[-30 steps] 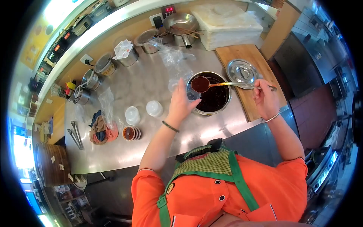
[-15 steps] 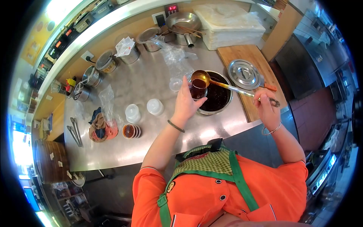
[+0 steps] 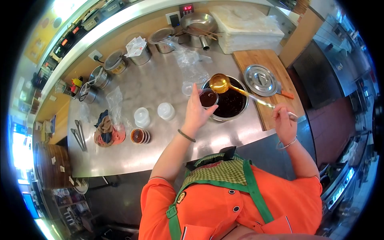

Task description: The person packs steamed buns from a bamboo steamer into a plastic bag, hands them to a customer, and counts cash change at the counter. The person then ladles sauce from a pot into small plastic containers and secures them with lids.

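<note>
My left hand (image 3: 196,110) is closed round a small clear cup (image 3: 208,99) holding dark brown sauce, at the left rim of a round steel pot (image 3: 228,100) of dark liquid. My right hand (image 3: 285,120) grips the handle of a metal ladle (image 3: 219,83), whose oil-coated, golden bowl hangs tilted over the pot's upper left rim, just above the cup. Beside the pot lies a clear plastic lid (image 3: 187,89). A stack of sauce-filled cups (image 3: 140,136) stands to the left, below two stacks of white cups or lids (image 3: 142,117).
On the wooden board (image 3: 264,60) at right lie a steel lid (image 3: 260,80) and an orange-handled tool (image 3: 287,94). Cloths (image 3: 106,132), tongs (image 3: 79,136) and plastic bags are at left. Steel pots, a pan (image 3: 199,27) and a white box (image 3: 245,32) line the back.
The ladle, earlier carrying sauce over the cup, has tipped and now shows an emptied bowl. The clear cup has gone from empty to filled with dark sauce.
</note>
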`<state>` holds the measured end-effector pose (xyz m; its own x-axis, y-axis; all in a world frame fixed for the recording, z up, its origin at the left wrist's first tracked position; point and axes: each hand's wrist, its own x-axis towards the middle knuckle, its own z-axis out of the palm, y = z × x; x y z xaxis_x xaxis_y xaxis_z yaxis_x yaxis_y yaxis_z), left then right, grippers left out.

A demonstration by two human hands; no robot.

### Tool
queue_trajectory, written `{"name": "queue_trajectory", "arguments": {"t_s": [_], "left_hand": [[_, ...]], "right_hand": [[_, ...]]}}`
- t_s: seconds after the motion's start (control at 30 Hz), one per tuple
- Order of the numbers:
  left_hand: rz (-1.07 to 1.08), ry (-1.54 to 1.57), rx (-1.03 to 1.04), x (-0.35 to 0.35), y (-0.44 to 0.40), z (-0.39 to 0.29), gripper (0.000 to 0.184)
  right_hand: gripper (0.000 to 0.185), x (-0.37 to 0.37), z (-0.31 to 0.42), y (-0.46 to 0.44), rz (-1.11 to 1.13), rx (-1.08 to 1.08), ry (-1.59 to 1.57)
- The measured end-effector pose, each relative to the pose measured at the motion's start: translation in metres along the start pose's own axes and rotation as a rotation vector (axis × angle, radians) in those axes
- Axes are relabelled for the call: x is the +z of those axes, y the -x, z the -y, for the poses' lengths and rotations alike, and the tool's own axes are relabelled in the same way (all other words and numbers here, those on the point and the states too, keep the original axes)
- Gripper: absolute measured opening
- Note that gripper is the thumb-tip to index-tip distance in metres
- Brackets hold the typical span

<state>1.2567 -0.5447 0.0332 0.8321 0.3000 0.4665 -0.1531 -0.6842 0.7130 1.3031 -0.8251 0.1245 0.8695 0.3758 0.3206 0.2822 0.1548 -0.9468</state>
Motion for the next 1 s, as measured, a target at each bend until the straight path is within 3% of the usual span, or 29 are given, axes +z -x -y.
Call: {"name": "queue_trajectory", "arguments": {"t_s": [0.07,0.23,0.37,0.47,0.53,0.63,1.0], "left_hand": [[-0.017,0.010,0.009,-0.003,0.004,0.002,0.103],[-0.040,0.018,-0.054,-0.012,0.013,0.008,0.102],[-0.052,-0.010,-0.035,-0.017,0.021,0.013,0.101],[-0.062,-0.041,-0.024,-0.020,0.024,0.013,0.101],[-0.032,-0.065,-0.048,-0.021,0.027,0.017,0.101],[-0.027,-0.079,-0.025,-0.021,0.028,0.020,0.101],[0.003,-0.032,0.057,-0.014,0.020,0.015,0.101]], "right_hand": [[0.023,-0.005,-0.009,0.000,-0.030,-0.017,-0.006],[0.022,-0.008,-0.038,0.014,0.043,0.037,0.373],[0.022,-0.006,-0.060,0.024,0.074,0.060,0.380],[0.023,-0.006,-0.070,0.027,0.053,0.145,0.272],[0.023,-0.009,-0.080,0.025,-0.120,0.287,0.052],[0.023,-0.001,-0.069,0.017,-0.234,0.297,-0.175],[0.020,0.013,-0.008,-0.009,-0.215,0.304,-0.350]]}}
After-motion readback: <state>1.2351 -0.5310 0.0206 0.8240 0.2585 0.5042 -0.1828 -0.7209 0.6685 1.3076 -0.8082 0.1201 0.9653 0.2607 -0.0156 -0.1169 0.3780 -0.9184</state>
